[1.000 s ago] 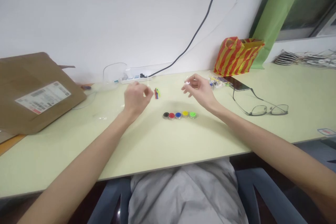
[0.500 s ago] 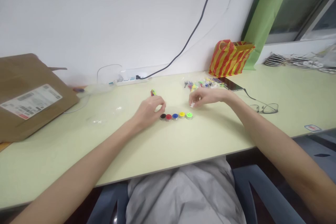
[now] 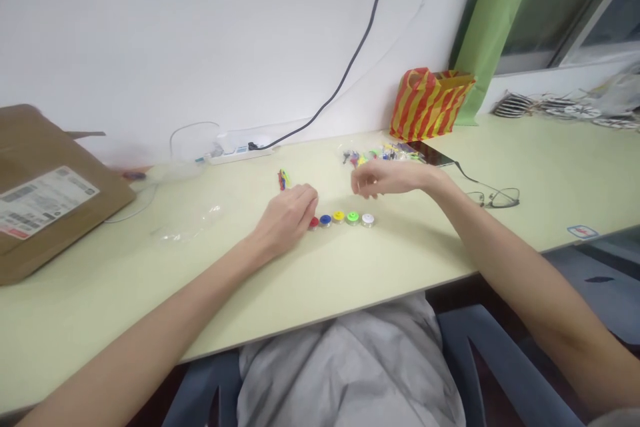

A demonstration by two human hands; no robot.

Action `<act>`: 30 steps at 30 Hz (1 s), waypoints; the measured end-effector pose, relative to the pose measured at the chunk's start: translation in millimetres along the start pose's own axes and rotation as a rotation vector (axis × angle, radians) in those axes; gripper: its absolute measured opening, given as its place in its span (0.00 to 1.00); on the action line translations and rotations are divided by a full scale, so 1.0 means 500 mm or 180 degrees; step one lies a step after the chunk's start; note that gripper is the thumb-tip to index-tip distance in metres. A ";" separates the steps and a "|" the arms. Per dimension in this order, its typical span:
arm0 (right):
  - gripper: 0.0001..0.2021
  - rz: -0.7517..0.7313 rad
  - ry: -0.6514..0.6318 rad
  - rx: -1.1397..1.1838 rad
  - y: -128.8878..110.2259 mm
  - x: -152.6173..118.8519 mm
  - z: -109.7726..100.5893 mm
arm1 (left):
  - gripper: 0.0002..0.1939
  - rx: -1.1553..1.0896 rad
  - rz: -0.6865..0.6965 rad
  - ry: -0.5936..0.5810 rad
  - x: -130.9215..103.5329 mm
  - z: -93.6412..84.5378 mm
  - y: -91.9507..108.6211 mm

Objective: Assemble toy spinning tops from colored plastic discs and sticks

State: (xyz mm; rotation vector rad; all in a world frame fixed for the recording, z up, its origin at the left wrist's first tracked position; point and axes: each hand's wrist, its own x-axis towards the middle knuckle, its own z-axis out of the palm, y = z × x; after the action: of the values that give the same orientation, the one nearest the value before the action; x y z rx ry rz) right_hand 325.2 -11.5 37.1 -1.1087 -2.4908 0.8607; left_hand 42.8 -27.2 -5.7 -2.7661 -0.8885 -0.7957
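A row of small round discs with clear bases lies on the table: red (image 3: 313,222), blue (image 3: 325,220), yellow (image 3: 339,216), green (image 3: 353,217) and white (image 3: 368,219). My left hand (image 3: 290,213) rests at the left end of this row, its fingers bent down and together. Its fingertips are hidden, as is the spot where a black disc lay. Behind the discs hovers my right hand (image 3: 383,178), fingers loosely curved and apart, with nothing visible in them. Small colourful pieces (image 3: 284,179) lie beyond my left hand.
A pile of colourful bits in clear plastic (image 3: 375,155) lies behind my right hand, near a phone (image 3: 431,153), glasses (image 3: 503,198) and a striped bag (image 3: 430,105). Leftward are a cardboard box (image 3: 55,193) and clear plastic wrap (image 3: 187,230). A power strip (image 3: 240,155) sits against the wall.
The white piece from my right fingers now sits at the row's right end, and that hand has lifted back from it. My left hand has come over the black disc, hiding it.
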 end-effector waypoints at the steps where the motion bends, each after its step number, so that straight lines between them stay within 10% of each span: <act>1: 0.04 -0.0131 0.0262 -0.0069 -0.012 0.005 0.012 | 0.11 0.0016 -0.0155 0.0217 0.000 0.000 -0.005; 4: 0.12 -0.0635 0.0657 -0.0303 -0.049 0.025 0.067 | 0.11 0.0093 -0.0547 0.0795 -0.001 -0.008 -0.024; 13: 0.28 -0.1267 0.0182 -0.1023 -0.053 0.067 0.200 | 0.13 0.0416 -0.0945 0.1289 -0.007 -0.043 -0.083; 30: 0.26 -0.1837 -0.0263 -0.0991 -0.044 0.084 0.176 | 0.12 0.0384 -0.0575 0.0877 -0.006 -0.022 -0.059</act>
State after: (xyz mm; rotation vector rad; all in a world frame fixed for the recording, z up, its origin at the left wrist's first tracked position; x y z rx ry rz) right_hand 243.1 -27.5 -17.4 -0.3738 -2.8453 0.3665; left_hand 18.9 -7.4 1.0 -2.4215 -1.0986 -1.0813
